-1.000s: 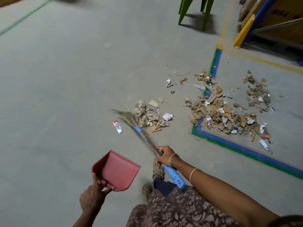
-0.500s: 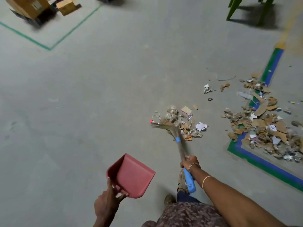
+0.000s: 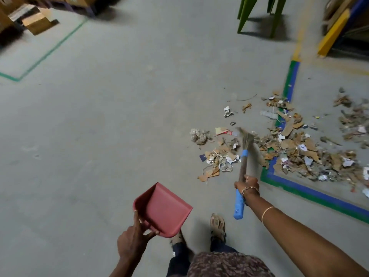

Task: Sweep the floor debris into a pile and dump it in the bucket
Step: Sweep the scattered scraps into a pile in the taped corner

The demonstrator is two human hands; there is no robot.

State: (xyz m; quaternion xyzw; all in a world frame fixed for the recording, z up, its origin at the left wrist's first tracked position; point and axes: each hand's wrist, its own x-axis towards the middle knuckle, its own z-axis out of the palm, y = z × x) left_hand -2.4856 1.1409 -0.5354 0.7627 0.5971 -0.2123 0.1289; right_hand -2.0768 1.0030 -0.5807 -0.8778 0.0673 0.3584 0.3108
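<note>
The grey floor point(image 3: 119, 120) carried a broad debris spread point(image 3: 303, 150) at the right, lying across the green-and-blue tape border point(image 3: 290, 80), and a smaller debris cluster point(image 3: 217, 156) just left of it. No bucket was in view. The red dustpan point(image 3: 165, 208) sat near and left, apparently held off the floor, the left hand point(image 3: 131, 242) gripping its rear edge. The broom point(image 3: 244, 164) stood between the two lots, bristles blurred, with the right hand point(image 3: 246, 185) wrapped round its handle. To do this well, I judged, short low strokes should draw the smaller cluster rightward into the spread, with the bristles kept down so light paper would not scatter.
</note>
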